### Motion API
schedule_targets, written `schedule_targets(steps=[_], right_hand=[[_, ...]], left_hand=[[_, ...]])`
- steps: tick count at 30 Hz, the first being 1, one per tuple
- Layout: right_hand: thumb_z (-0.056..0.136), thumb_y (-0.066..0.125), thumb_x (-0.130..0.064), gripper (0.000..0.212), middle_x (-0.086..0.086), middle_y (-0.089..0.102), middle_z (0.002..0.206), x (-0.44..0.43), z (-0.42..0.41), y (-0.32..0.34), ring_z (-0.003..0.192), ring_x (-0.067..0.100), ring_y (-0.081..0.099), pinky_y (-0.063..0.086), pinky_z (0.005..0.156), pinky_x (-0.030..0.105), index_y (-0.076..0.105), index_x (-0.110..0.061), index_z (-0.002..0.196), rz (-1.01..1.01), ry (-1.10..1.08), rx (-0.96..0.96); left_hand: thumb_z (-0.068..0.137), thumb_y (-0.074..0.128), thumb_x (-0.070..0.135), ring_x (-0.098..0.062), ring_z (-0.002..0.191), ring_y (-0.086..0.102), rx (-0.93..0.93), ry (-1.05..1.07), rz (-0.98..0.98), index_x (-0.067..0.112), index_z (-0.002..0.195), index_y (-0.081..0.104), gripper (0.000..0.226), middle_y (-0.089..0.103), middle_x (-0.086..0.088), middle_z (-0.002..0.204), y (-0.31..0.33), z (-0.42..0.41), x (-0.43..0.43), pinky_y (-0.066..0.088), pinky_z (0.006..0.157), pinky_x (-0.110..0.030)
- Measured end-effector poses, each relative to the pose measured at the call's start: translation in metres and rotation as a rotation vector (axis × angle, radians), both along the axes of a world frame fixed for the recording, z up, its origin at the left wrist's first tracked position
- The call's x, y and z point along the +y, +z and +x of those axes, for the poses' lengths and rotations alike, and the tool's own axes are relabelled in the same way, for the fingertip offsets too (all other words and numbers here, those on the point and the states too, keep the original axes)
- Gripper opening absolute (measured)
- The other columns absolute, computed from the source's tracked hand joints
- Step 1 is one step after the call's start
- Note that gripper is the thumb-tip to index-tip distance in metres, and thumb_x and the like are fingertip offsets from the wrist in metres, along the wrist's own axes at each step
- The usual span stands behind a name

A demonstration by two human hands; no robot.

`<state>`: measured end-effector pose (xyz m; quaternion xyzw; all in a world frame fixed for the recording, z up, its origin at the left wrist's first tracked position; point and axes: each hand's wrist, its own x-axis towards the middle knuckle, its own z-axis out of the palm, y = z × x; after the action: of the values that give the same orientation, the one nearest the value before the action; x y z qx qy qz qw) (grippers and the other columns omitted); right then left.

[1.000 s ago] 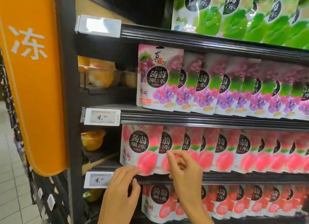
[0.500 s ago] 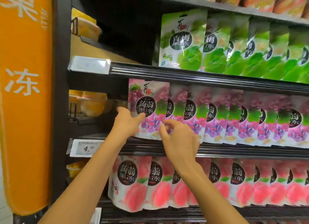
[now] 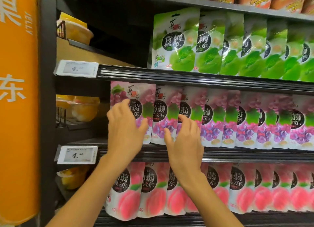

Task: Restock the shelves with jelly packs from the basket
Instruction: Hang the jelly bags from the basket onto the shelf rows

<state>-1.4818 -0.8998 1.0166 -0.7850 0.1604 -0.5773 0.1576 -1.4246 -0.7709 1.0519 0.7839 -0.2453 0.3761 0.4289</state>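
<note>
Both hands reach up to the middle shelf (image 3: 203, 154), where a row of purple grape jelly packs (image 3: 246, 121) stands upright, each overlapping the next. The left hand (image 3: 124, 133) lies spread over the lower front of the leftmost grape pack (image 3: 134, 99), fingers (image 3: 123, 106) loosely apart and pointing up, thumb out to the right; it presses flat against the pack and closes on nothing. The right hand (image 3: 185, 142) sits just to the right, its fingers curled toward the left edge of the third pack (image 3: 190, 106), its thumb lying over the bottom of the second pack (image 3: 164, 111). Whether it pinches that edge cannot be told. The two hands are near each other but not touching.

Above, green plum jelly packs (image 3: 220, 45) fill the upper shelf (image 3: 203, 77); below, pink peach jelly packs (image 3: 254, 189) line the lower shelf, partly behind the forearms. White price tags (image 3: 77, 154) are clipped to the shelf edges at left, beside an orange sign panel (image 3: 18, 108). Yellow fruit cups (image 3: 85, 111) sit in the neighbouring bay.
</note>
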Motion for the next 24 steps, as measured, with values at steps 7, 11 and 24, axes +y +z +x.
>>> schedule_targets(steps=[7, 11, 24], right_hand=[[0.094, 0.061, -0.029, 0.049, -0.006, 0.051, 0.13, -0.013, -0.002, -0.001, 0.107, 0.019, 0.059, 0.042, 0.064, 0.03, 0.047, -0.024, 0.141, -0.12, -0.004, 0.139], [0.086, 0.074, -0.024, 0.027, -0.001, 0.053, 0.106, -0.028, -0.013, -0.006, 0.088, 0.02, 0.06, 0.045, 0.045, 0.031, 0.067, -0.02, 0.111, -0.165, -0.035, 0.004], [0.081, 0.077, -0.037, 0.023, -0.017, 0.067, 0.11, -0.079, -0.025, -0.013, 0.091, 0.018, 0.055, 0.052, 0.061, 0.035, 0.075, -0.03, 0.103, -0.139, -0.04, -0.011]], left_hand=[[0.093, 0.057, 0.02, -0.014, 0.135, 0.03, -0.193, -0.118, 0.103, 0.02, 0.139, 0.047, 0.047, 0.043, 0.006, 0.143, -0.013, -0.019, -0.045, 0.028, 0.114, -0.033], [0.096, 0.049, 0.02, -0.015, 0.129, 0.038, -0.224, -0.124, 0.137, 0.022, 0.128, 0.06, 0.033, 0.054, 0.01, 0.136, -0.019, -0.022, -0.055, 0.033, 0.11, -0.04], [0.087, 0.058, 0.007, -0.026, 0.134, 0.036, -0.185, 0.007, 0.257, 0.02, 0.128, 0.062, 0.043, 0.052, 0.006, 0.143, -0.038, -0.036, -0.087, 0.032, 0.112, -0.048]])
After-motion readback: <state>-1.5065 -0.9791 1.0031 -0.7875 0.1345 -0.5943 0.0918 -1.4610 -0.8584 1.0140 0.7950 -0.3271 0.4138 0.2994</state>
